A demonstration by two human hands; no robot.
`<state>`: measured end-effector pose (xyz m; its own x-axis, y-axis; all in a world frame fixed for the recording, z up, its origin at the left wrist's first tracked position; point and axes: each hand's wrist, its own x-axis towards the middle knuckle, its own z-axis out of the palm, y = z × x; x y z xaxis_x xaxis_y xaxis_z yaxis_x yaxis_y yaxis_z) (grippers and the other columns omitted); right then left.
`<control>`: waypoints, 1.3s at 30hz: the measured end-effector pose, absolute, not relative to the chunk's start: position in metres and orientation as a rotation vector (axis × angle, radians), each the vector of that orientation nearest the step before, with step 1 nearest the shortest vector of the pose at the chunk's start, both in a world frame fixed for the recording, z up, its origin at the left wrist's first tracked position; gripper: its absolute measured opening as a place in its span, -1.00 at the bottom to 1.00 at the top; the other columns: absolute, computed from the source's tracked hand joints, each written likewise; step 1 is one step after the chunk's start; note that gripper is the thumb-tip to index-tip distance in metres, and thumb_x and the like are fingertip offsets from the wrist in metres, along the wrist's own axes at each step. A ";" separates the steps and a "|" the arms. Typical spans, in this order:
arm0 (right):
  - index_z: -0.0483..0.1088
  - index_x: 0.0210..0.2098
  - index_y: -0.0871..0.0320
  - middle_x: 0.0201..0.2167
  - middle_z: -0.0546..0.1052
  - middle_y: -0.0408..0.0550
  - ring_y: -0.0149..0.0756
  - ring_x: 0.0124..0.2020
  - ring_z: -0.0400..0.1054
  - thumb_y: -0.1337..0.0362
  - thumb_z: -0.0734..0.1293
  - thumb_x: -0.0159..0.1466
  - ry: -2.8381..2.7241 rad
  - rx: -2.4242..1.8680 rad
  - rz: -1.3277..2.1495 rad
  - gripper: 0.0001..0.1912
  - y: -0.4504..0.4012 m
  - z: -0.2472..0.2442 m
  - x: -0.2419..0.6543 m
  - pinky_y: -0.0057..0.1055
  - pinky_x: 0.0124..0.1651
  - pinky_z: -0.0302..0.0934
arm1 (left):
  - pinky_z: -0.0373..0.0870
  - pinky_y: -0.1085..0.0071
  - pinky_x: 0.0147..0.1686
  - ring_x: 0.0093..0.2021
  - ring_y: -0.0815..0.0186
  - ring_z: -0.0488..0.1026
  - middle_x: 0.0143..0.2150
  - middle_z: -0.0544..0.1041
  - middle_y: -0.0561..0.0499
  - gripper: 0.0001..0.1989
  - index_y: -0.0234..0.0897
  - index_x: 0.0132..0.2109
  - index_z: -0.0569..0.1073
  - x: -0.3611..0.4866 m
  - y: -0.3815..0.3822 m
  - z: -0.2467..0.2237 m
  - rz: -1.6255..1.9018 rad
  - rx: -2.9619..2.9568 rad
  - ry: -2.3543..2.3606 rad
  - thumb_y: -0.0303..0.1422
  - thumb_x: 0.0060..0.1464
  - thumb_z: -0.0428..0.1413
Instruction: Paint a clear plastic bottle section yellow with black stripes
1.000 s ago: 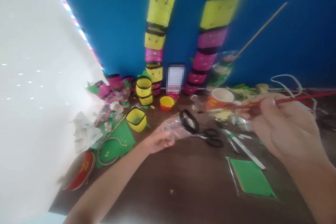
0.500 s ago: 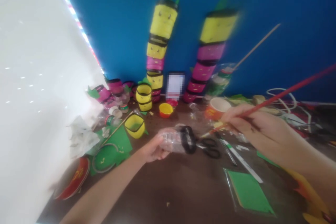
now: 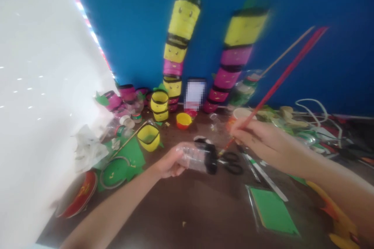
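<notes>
My left hand [image 3: 172, 162] grips a clear plastic cup [image 3: 191, 156] lying on its side, its black rim [image 3: 210, 158] pointing right. In my right hand [image 3: 248, 134] is a long red paintbrush [image 3: 280, 81], its tip angled down close to the black rim; whether they touch is blurred. Black-handled scissors [image 3: 232, 163] lie just right of the rim. Behind the cup sits a small dark and white round thing [image 3: 202, 140], partly covered. A white paper cup [image 3: 244, 114] with an orange side stands behind my right hand.
Tall stacks of yellow and pink cups [image 3: 184, 19] rise at the blue wall. Yellow cups [image 3: 149, 138], green sheets [image 3: 117, 173] and a red round lid [image 3: 83, 194] are on the left. A green pack [image 3: 273, 210] and a white strip [image 3: 269, 179] lie right, near cables [image 3: 321, 105].
The brush has swung more upright, and my right hand has moved left with its tip nearer the black rim. The clear cup has turned so its opening shows less.
</notes>
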<state>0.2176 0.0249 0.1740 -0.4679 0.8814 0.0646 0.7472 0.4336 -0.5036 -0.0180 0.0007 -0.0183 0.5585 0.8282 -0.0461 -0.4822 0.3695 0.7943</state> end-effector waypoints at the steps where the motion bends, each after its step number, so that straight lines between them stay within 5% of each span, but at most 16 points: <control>1: 0.32 -0.39 0.09 -0.46 0.46 -0.08 -0.24 -0.42 0.34 -0.06 0.08 0.33 -2.378 -1.403 0.596 -0.59 0.025 0.175 0.217 -0.27 -0.33 0.19 | 0.11 0.59 -0.65 -0.59 0.49 0.33 -0.42 0.48 0.00 -0.34 -0.32 0.11 0.35 -0.018 0.001 -0.019 0.875 0.823 0.493 0.07 0.01 0.14; 8: 0.31 -0.37 0.10 -0.48 0.42 -0.11 -0.27 -0.45 0.31 -0.03 0.08 0.34 -2.380 -1.435 0.697 -0.62 0.024 0.172 0.213 -0.29 -0.33 0.17 | -0.10 0.61 -0.77 -0.72 0.58 0.15 -0.47 0.45 0.08 -0.42 -0.29 0.10 0.36 -0.020 0.001 -0.018 0.865 0.867 0.461 0.04 0.10 0.05; 39: 0.31 -0.40 0.03 -0.47 0.46 -0.06 -0.19 -0.45 0.36 0.05 0.09 0.35 -2.473 -1.046 0.286 -0.68 0.010 0.169 0.212 -0.23 -0.36 0.25 | -0.02 0.62 -0.76 -0.73 0.57 0.15 -0.49 0.48 0.06 -0.43 -0.28 0.08 0.40 -0.019 0.002 -0.018 0.791 0.767 0.538 0.05 0.12 0.02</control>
<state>0.2123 0.0100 0.1685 -0.6187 0.7206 0.3129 0.6300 0.6931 -0.3504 -0.0194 0.0017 -0.0179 0.5967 0.7891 -0.1457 -0.4257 0.4652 0.7761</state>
